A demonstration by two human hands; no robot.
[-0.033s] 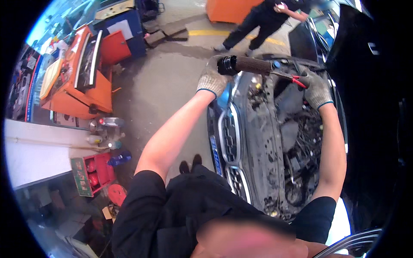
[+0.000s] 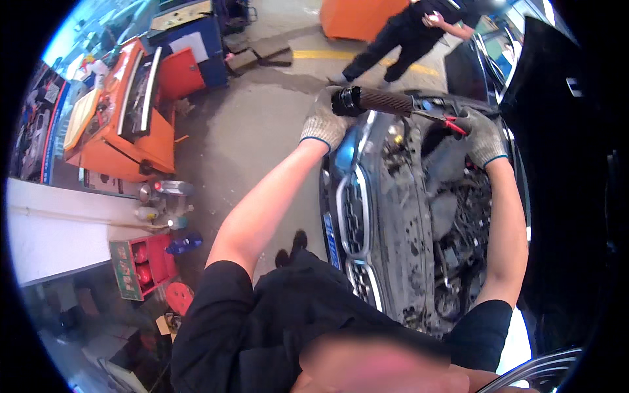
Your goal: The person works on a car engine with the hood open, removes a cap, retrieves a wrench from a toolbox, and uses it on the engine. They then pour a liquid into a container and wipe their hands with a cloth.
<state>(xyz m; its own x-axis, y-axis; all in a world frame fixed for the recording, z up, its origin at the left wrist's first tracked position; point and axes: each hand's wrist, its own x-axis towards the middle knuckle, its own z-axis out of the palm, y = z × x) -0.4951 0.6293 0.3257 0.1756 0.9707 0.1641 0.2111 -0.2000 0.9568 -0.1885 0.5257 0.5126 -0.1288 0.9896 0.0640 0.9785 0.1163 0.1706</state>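
Observation:
My left hand (image 2: 325, 118), in a knitted work glove, is closed round a black plastic filter cap (image 2: 346, 101). Out of that cap runs a brown pleated cartridge filter (image 2: 386, 102), held nearly level above the front edge of a car's open engine bay (image 2: 452, 216). My gloved right hand (image 2: 479, 134) grips red-handled pliers (image 2: 453, 123). Their metal jaws (image 2: 424, 114) reach the filter's right end; whether they bite on it is too small to tell. My fingers on the far side of the cap are partly hidden.
The car's grille (image 2: 354, 209) lies below my hands, and a large black panel (image 2: 557, 170) rises at right. Beyond the car stands another person (image 2: 409, 33). An orange tool cabinet (image 2: 121, 144), bottles (image 2: 173, 187) and a red box with red extinguishers (image 2: 160, 262) stand at left.
The whole scene has shifted slightly right and down as my head moved. Both hands keep their hold on the filter cap and the pliers.

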